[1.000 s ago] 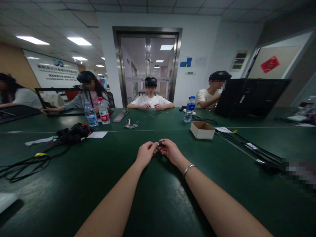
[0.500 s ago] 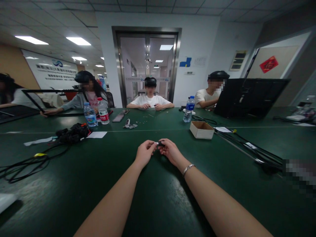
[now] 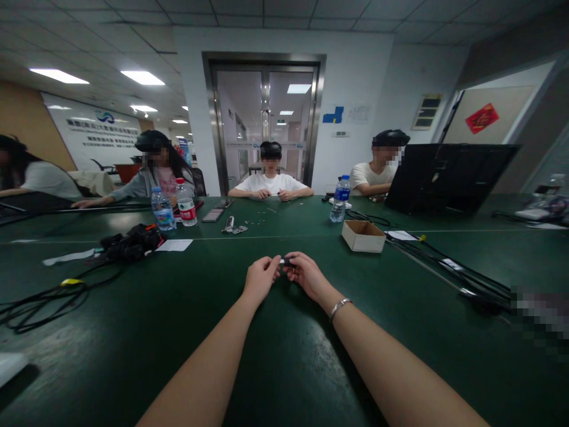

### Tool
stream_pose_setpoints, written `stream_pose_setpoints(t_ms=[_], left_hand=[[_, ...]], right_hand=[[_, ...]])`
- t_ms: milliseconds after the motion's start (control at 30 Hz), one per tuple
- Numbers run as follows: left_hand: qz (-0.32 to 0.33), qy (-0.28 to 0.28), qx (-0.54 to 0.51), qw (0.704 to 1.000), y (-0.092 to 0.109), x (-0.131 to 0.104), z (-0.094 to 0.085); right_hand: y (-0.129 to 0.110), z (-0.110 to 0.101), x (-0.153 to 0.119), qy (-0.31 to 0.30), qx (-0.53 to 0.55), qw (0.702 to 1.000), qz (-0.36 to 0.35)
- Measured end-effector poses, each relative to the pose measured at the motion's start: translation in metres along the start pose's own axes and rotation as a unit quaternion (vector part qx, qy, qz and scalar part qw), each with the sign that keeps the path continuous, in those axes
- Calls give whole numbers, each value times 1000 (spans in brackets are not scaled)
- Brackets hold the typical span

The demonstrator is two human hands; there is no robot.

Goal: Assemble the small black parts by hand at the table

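Observation:
Between my two hands is a small black piece with a silver end (image 3: 283, 261), short and narrow like a USB stick; its exact kind is too small to make out. The fingers of my left hand (image 3: 259, 281) pinch the silver end. My right hand (image 3: 306, 277), with a silver bracelet (image 3: 339, 308) on its wrist, grips the black end, its fingers curled. Both hands are just above or on the green table (image 3: 284, 350), and the fingers partly hide the piece.
An open cardboard box (image 3: 363, 240) stands right of my hands, near a water bottle (image 3: 340, 200) and black cables (image 3: 462, 273). Two bottles, one a red-labelled bottle (image 3: 186, 204), and a dark cable bundle (image 3: 133, 242) lie left. Co-workers sit across, near small metal parts (image 3: 235, 228).
My hands keep their pinch on the small piece, almost unmoved. At the left, the black frame by a co-worker has come down from upright to lying flat. The view has tilted slightly.

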State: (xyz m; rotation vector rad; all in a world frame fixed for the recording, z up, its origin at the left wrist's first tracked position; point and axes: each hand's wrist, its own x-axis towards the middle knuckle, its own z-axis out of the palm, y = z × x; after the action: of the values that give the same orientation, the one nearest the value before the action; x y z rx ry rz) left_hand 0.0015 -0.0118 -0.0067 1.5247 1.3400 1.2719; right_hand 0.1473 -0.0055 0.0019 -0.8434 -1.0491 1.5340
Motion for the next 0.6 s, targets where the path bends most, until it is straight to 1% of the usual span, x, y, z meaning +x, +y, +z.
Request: stream_pose_setpoints(t_ms=[133,200,300,367,467,533,600], left_hand=[[-6,12,11,1000,-1,1,-1],[-13,33,14,999,0,2,-3],[-30,56,-13,998,0,2,-7],[-33,60,-27,997,-1,3,-9],[-34,74,-56,995,-4,5,-10],[-35,80,-93,992,-3,5,-7],[-31,68,-141,987,1,2,0]], right_hand=[[0,2,-1,-21,-26,999,-8],[0,5,-3,-49,-76,996,-17],[3,10,-4,-82,-173,981,-33],[5,12,-4,-79,-209,974,-42],[8,13,-2,-58,-208,975,-47],[10,14,0,-52,-197,978,-53],[14,15,0,-47,-192,978,-68]])
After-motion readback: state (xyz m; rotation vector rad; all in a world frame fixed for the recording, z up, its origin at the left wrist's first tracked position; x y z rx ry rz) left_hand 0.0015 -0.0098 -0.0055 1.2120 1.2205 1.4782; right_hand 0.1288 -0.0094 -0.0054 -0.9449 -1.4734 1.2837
